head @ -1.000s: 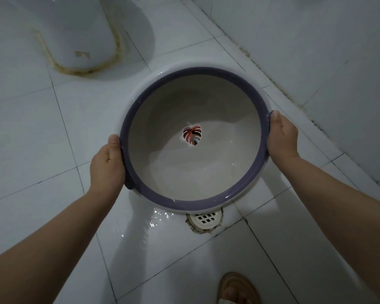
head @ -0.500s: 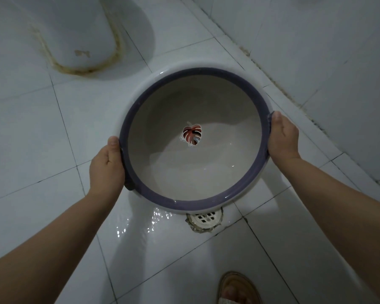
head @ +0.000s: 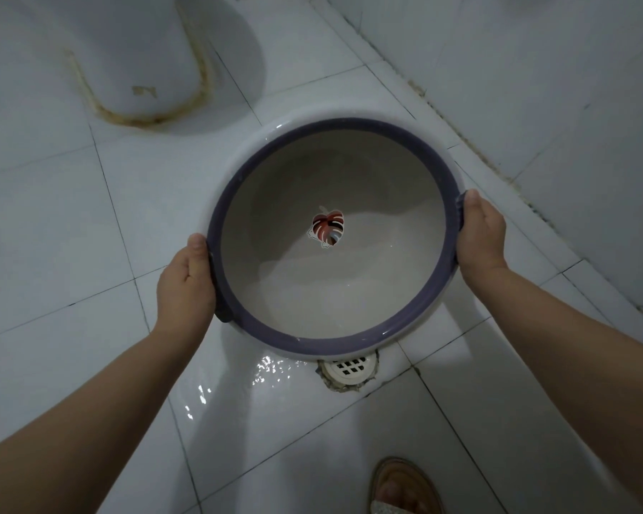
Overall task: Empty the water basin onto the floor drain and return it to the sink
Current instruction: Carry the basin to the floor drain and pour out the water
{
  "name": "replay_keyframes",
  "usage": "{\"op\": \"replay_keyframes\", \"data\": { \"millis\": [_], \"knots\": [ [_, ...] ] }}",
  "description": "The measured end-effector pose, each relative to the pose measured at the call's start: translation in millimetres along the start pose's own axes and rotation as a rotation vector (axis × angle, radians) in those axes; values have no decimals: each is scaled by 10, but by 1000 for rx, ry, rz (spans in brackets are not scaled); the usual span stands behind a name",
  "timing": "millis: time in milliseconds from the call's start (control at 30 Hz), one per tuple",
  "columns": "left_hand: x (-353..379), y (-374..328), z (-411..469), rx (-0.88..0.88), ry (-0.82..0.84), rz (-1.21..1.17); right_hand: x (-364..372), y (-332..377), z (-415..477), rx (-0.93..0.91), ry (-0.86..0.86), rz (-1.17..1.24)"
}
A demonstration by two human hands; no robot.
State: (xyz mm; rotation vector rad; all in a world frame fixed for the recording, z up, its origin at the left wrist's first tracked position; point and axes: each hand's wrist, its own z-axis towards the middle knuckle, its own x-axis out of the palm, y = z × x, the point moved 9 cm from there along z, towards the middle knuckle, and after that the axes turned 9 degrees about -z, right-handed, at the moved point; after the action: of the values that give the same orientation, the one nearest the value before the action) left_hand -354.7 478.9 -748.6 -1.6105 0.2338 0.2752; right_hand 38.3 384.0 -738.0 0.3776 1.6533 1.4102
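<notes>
I hold a round water basin (head: 349, 150) with a purple rim, a pale inside and a red leaf print on its bottom. It hangs over the white tiled floor, its near edge tipped down toward me, with a little water pooled at that low edge. My left hand (head: 184, 287) grips the left rim. My right hand (head: 481, 235) grips the right rim. Just under the basin's near edge lies the round white floor drain (head: 349, 369). Wet tile (head: 238, 387) glistens left of the drain.
A toilet base (head: 134, 68) with a stained seal stands on the floor at the upper left. A tiled wall (head: 554, 105) runs along the right side. My sandalled foot (head: 401, 487) is on the tile below the drain.
The wet patch on the tile beside the drain has spread to the left and nearer to me. The basin and both hands have barely moved.
</notes>
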Motion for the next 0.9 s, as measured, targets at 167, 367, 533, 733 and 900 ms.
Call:
{"op": "replay_keyframes", "data": {
  "millis": [167, 367, 533, 733, 900],
  "knots": [
    [7, 5, 1, 4, 2, 18, -11, -3, -10, 16, -1, 37],
    [7, 39, 6, -13, 16, 11, -23, -8, -22, 20, -13, 72],
    [-11, 43, -29, -24, 6, -1, -15, -3, -31, 63, -28, 157],
    [-24, -7, -87, 8, 0, 11, -35, -28, -61, 133, -75, 206],
    [-32, 9, -108, 8, 0, 7, -55, -53, -73, 160, -88, 166]
  ]
}}
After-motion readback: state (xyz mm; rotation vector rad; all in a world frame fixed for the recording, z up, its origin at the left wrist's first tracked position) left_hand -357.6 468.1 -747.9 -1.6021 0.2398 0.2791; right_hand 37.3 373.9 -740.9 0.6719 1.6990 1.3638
